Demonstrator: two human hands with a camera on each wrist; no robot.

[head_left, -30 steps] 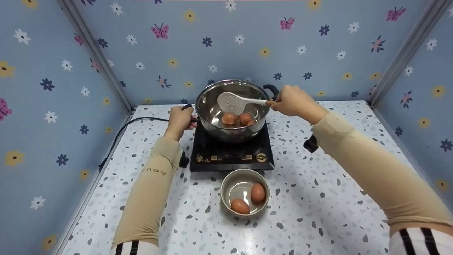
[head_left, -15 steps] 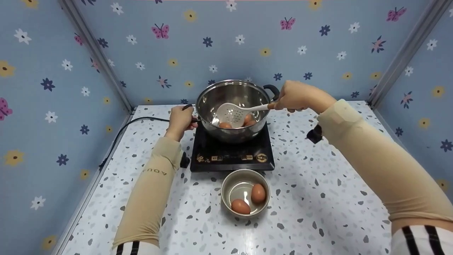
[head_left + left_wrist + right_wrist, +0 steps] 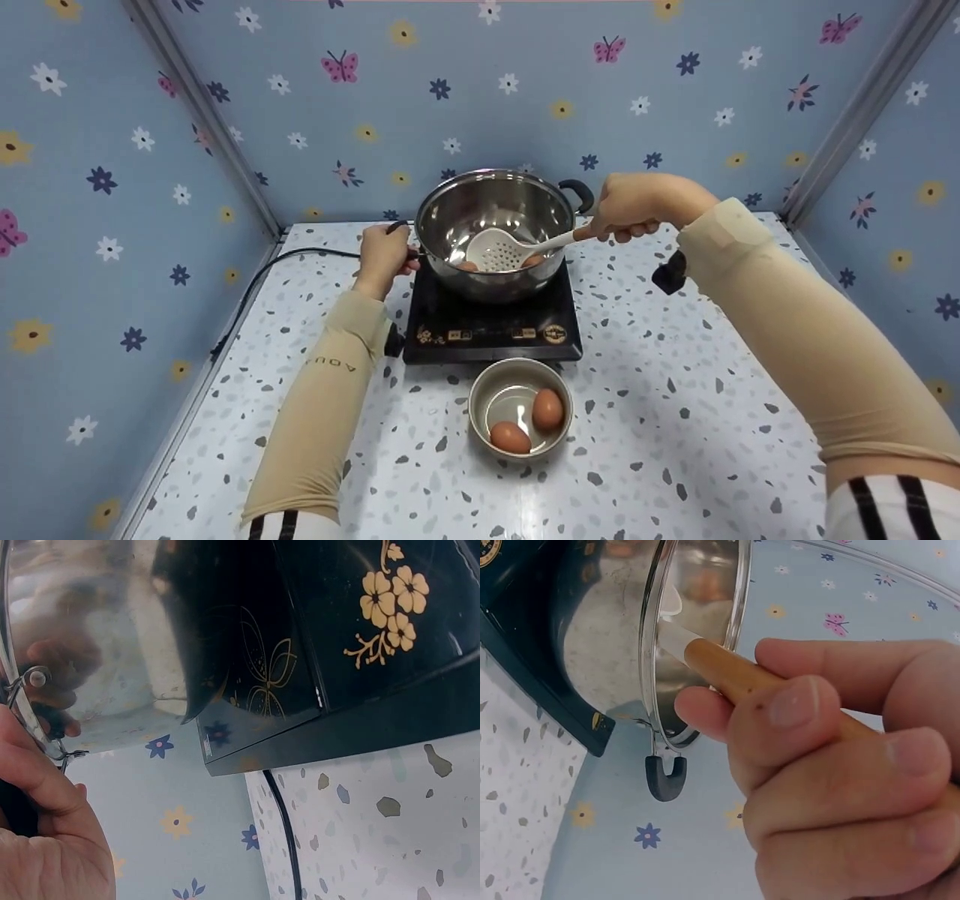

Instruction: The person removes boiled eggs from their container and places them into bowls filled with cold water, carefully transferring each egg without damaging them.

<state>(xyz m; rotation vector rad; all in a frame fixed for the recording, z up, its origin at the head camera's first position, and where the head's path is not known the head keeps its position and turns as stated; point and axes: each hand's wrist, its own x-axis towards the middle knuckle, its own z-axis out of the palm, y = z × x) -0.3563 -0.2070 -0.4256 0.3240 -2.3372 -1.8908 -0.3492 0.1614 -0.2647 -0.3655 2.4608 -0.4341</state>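
Note:
A steel pot (image 3: 495, 283) stands on a black induction cooker (image 3: 491, 330). My left hand (image 3: 384, 255) grips the pot's left handle, and in the left wrist view the fingers (image 3: 45, 795) curl round it beside the steel wall. With my right hand (image 3: 630, 206) I hold a white slotted spoon (image 3: 499, 251) by its wooden handle (image 3: 731, 671). The spoon's perforated head is low inside the pot, among brown eggs. One egg (image 3: 533, 260) shows right of the head and another (image 3: 468, 266) left of it, both partly hidden by the spoon and the pot's rim.
In front of the cooker sits a small metal bowl (image 3: 480, 427) holding two brown eggs (image 3: 547, 410). A black cord (image 3: 251, 289) runs along the left side of the speckled tabletop (image 3: 675, 450). Flowered wall panels (image 3: 480, 97) enclose the back and sides.
The spoon's head has gone down and toward the near side of the pot, covering more of the eggs. My right wrist has shifted right and bent. My left hand has stayed on the handle.

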